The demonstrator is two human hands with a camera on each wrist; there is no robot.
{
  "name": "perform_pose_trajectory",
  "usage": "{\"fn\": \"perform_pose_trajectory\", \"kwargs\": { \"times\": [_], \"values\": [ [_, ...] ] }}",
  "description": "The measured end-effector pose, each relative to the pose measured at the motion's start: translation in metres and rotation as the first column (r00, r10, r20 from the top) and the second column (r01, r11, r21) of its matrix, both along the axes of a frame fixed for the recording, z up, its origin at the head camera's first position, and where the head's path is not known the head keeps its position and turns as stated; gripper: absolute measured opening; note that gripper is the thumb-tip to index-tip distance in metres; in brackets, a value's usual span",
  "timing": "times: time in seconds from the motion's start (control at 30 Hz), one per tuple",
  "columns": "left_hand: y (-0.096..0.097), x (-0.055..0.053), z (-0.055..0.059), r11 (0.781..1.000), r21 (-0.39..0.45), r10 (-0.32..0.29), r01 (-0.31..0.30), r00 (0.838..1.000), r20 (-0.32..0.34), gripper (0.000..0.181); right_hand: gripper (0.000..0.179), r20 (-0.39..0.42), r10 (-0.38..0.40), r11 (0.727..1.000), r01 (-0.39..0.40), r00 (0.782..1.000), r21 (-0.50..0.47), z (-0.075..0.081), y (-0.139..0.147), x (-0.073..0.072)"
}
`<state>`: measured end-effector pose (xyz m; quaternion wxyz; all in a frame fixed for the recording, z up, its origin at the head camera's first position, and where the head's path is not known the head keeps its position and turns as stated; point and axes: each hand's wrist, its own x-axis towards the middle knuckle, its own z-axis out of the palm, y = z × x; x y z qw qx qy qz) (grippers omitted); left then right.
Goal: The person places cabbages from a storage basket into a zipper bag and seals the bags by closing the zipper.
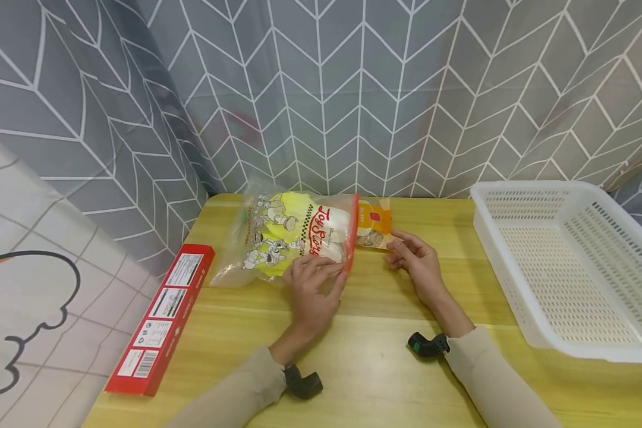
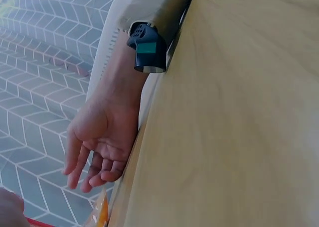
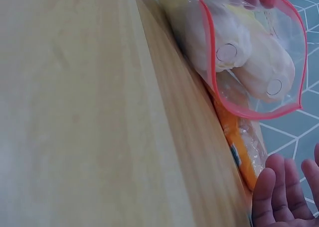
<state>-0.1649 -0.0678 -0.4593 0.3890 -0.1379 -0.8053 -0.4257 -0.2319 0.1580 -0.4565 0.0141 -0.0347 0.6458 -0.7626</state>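
Note:
A clear zip bag (image 1: 278,238) with cartoon figures and a red zip edge lies at the back of the table. Yellow and white bundles show inside it; in the right wrist view its red-rimmed mouth (image 3: 212,53) gapes around two white rounded ends. My left hand (image 1: 312,291) pinches the bag's near edge by the red zip. Just right of the bag lies a small orange packet (image 1: 373,217) with a clear window, partly covered by the zip edge. My right hand (image 1: 419,264) has its fingertips right at the packet's right edge, fingers loosely bent and gripping nothing.
A long red box (image 1: 163,321) with white labels lies along the table's left side. On the right stands a white perforated plastic basket (image 1: 513,297). A grey patterned curtain (image 1: 321,107) hangs behind the wooden table (image 1: 364,368).

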Motion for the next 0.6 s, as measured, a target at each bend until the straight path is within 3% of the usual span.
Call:
{"fn": "perform_pose_trajectory", "kwargs": {
  "times": [0.47, 0.6],
  "values": [
    [0.034, -0.004, 0.012, 0.992, -0.109, 0.058, -0.056, 0.998, 0.013, 0.017, 0.045, -0.049, -0.081, 0.996, 0.079, 0.995, -0.05, -0.003, -0.001, 0.004],
    [0.043, -0.005, 0.015, 0.987, -0.148, 0.074, -0.063, 0.995, 0.07, 0.02, 0.044, -0.055, -0.126, 0.991, 0.123, 0.991, -0.057, -0.004, 0.0, 0.005]
  ]
}}
